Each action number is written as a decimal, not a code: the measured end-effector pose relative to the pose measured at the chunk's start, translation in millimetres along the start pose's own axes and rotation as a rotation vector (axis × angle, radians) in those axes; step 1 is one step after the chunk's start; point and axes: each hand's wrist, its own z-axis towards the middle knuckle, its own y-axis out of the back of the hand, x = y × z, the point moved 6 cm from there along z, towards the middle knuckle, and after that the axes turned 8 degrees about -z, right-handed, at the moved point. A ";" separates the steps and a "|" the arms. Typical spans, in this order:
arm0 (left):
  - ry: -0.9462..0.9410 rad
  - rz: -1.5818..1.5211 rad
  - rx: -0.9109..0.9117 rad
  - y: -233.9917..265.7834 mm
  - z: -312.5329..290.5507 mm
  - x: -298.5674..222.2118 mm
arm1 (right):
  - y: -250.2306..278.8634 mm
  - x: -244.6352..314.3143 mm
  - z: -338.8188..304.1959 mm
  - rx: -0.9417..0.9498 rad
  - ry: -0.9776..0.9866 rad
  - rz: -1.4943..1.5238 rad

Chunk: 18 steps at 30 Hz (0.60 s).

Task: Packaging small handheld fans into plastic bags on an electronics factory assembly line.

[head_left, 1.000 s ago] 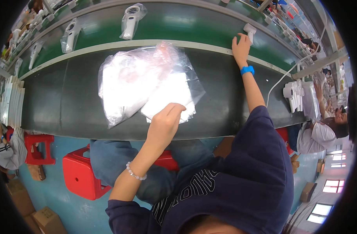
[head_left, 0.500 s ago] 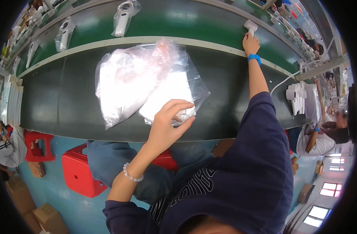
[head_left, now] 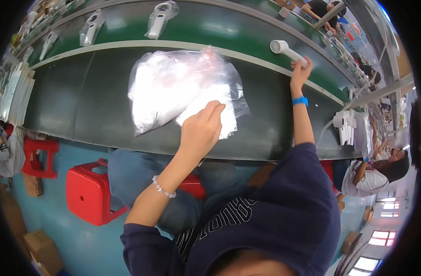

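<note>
A heap of clear plastic bags (head_left: 173, 87) lies on the dark worktable (head_left: 81, 106) in front of me. My left hand (head_left: 201, 131) rests on the near edge of the heap, thumb and fingers pinched on one plastic bag. My right hand (head_left: 300, 71) reaches far right and grips the handle of a small white hand-held device with a round head (head_left: 282, 47), held just over the edge of the green conveyor belt (head_left: 219, 32). A blue band sits on that wrist.
Bagged white devices (head_left: 159, 18) ride the belt in a row toward the left. Several white devices (head_left: 346, 124) are stacked at the table's right end, near a seated person (head_left: 380, 170). Red stools (head_left: 88, 193) and cardboard boxes (head_left: 42, 244) stand on the blue floor below.
My right hand has picked the white device up from the belt's edge and drawn it back. My left hand has curled from flat on the bags into a pinch.
</note>
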 end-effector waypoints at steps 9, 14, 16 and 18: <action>0.129 -0.139 0.022 -1.2 -2.7 7.4 | 17.5 0.8 -55.5 0.456 -0.644 0.645; 0.230 -0.371 0.073 1.5 -1.8 10.8 | 0.1 80.4 -66.2 0.593 -0.422 0.376; 0.279 -0.475 0.089 -0.5 -2.3 11.9 | -3.1 96.3 -69.0 0.722 -0.349 0.149; 0.334 -0.690 0.044 -2.5 -1.9 13.9 | -5.7 93.4 -68.8 0.792 -0.208 -0.034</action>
